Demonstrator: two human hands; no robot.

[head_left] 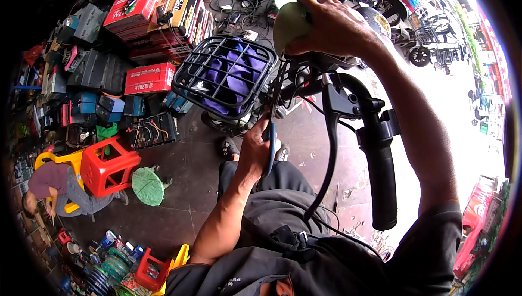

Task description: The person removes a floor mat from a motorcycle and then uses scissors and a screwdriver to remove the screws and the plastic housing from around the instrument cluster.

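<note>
A blue-handled hand tool, which looks like pliers, is in my left hand; its dark upper end points up beside the handlebar. My right hand curves over a pale green, rounded shell at the front of the handlebar, fingers wrapped on its edge. It looks like a headlight housing, but the hand hides part of it. Close below are a black brake lever, its cables and a black rubber grip. A black wire basket stands just left of the tool.
Purple cloth lies in the basket. Red battery cartons and old batteries fill the left side. A red stool stands near a seated person. Several wheeled vehicles are at the far right.
</note>
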